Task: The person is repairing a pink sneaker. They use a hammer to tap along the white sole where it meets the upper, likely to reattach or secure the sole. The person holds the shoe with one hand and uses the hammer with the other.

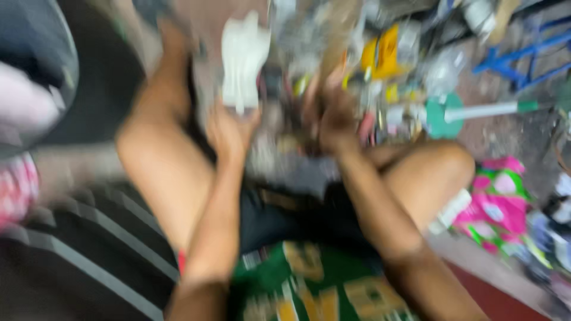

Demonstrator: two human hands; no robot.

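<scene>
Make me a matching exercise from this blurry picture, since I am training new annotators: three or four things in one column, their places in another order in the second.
Things:
1. white moulded plastic piece
2. green round disc on a pale handle
3. pink and green printed packet
4. yellow plastic piece

Places:
A. on the floor at the right, beside the knee
B. held up in the left hand
C. in the clutter at the top, above the right hand
D. on the floor right of the right hand, handle pointing right

Pairs: 1-B, 2-D, 3-A, 4-C
</scene>
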